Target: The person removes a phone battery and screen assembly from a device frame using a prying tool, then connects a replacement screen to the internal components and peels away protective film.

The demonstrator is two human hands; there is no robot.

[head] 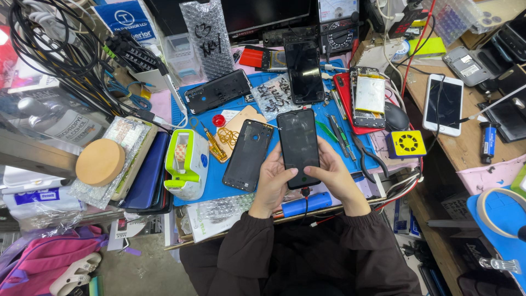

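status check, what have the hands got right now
Left hand and right hand both grip the black phone, screen dark. Cable plugged in at its bottom. Back cover lies just left, nothing blocking.

The black phone [298, 147] cradled between the left hand [272, 178] and the right hand [335, 174] has a glossy glass face that catches a faint sheen, while the black back cover [248, 155] lying just beside it looks like duller, matt plastic. Both sit over a smooth blue rubbery mat [219, 181], and the bench [466, 145] off to the right is bare, scuffed wood. The round disc [100, 161] on the left has a matt, cork-like face, it rests on crinkly clear bubble wrap [123, 137], and the person's dark sleeves [246, 246] are soft matt cloth.
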